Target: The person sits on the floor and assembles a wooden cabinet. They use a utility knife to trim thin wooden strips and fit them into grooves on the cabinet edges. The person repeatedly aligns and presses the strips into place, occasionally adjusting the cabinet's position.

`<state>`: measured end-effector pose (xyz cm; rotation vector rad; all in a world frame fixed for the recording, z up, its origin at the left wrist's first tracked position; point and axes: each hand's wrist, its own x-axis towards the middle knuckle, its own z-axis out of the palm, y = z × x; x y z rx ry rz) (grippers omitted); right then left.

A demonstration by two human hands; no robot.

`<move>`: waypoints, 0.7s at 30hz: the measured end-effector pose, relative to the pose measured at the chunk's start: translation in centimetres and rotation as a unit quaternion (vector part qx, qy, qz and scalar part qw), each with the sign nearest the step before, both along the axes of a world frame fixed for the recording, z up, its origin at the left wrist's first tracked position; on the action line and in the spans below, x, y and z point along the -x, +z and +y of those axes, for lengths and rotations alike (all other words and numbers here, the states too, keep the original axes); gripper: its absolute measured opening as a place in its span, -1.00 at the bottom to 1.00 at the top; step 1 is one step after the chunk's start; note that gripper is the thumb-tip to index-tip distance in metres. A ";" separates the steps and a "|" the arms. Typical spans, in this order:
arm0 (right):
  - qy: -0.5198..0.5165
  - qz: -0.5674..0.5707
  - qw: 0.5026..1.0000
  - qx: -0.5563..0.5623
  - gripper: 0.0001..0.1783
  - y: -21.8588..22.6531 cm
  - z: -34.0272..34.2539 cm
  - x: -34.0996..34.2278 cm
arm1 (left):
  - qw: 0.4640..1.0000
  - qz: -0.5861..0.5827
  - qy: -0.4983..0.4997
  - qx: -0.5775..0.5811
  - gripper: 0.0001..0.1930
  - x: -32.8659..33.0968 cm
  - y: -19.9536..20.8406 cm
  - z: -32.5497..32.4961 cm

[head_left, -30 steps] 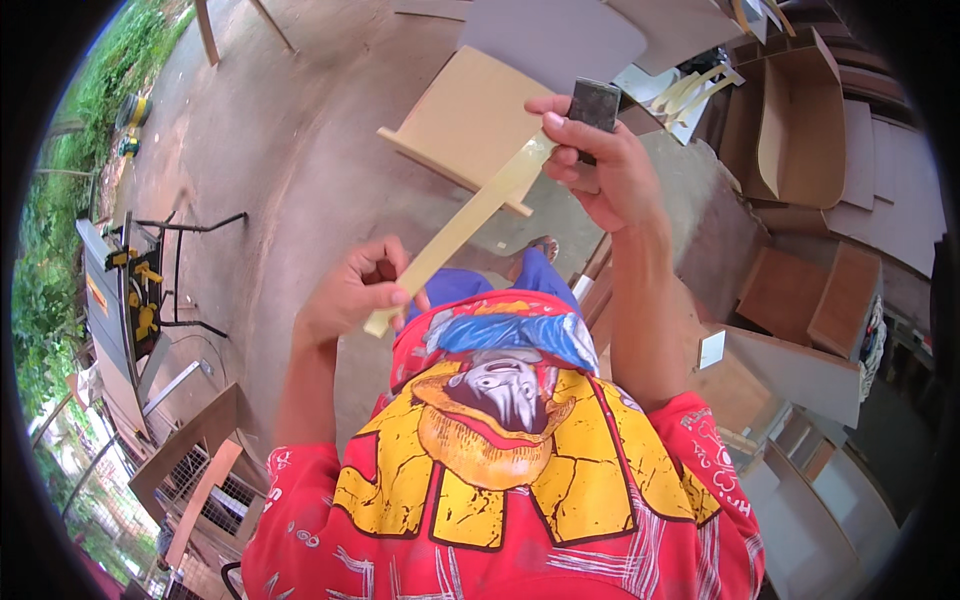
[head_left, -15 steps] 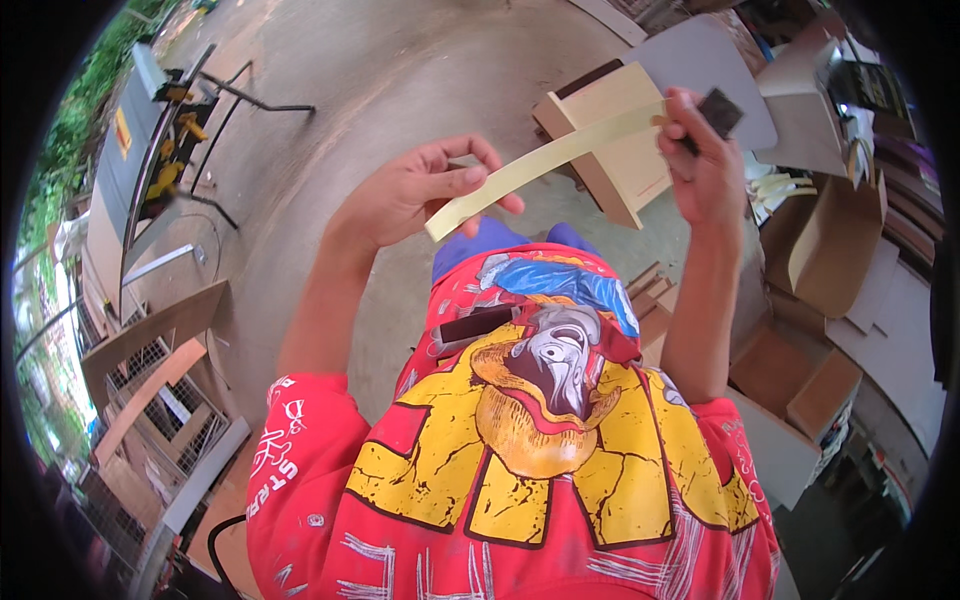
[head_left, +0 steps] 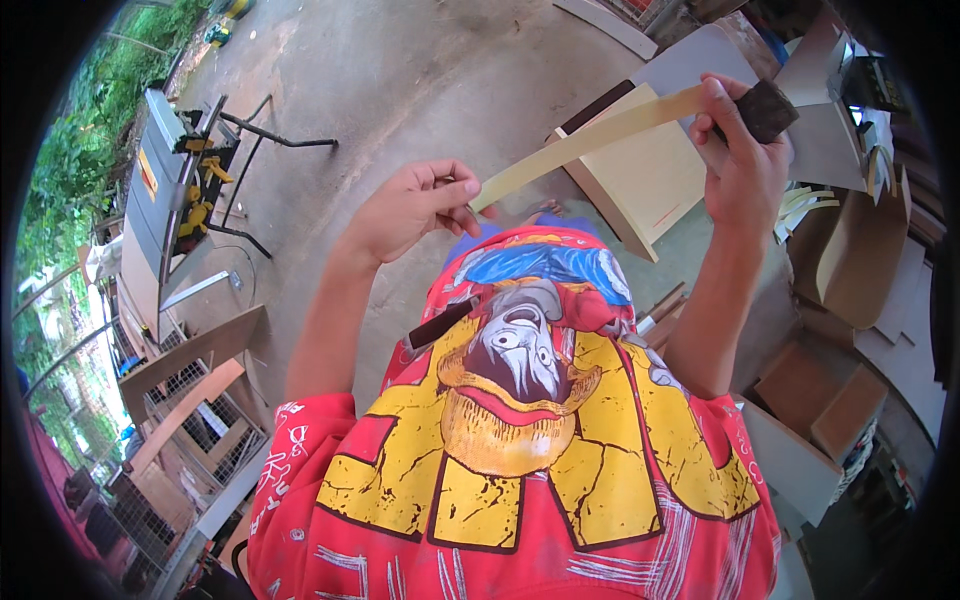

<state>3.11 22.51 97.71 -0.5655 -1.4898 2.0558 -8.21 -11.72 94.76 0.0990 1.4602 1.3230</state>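
Note:
A thin, pale yellow bendable strip (head_left: 590,140) runs slantwise between my two hands, bowed slightly upward. My left hand (head_left: 412,212) pinches its lower left end between thumb and fingers. The upper right end is in the fingers of my right hand (head_left: 742,165). That same hand also holds a dark, rough-looking block (head_left: 768,112), which sticks out past the fingers on the far right side. Part of the block is hidden by the hand, so its kind is hard to tell.
Beyond the strip, a light wooden box-like piece (head_left: 645,170) stands on the concrete floor (head_left: 400,100). A saw table on black legs (head_left: 160,200) is at left. Wood offcuts (head_left: 200,420) lie in a wire crate nearby. Curved brown board (head_left: 850,260) and open boxes (head_left: 820,400) crowd the right.
My left fingers have closed on the strip's end, which stuck out past them before. My right hand has moved to the right with the strip and block. The view has shifted somewhat.

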 end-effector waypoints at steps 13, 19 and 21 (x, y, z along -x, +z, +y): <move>-0.164 0.021 0.984 0.072 -0.79 -6.1 3.6 -12.2 | 0.973 -0.111 0.080 -0.186 -0.72 -2.0 -3.6 8.2; -0.241 0.028 0.958 0.155 -0.78 -9.6 0.0 -16.8 | 0.973 -0.085 -0.026 -0.214 -0.69 -2.8 -4.0 11.9; -0.266 0.046 0.947 0.172 -0.77 -9.7 -0.9 -18.3 | 0.982 -0.025 -0.056 -0.181 -0.69 -2.9 -3.8 13.0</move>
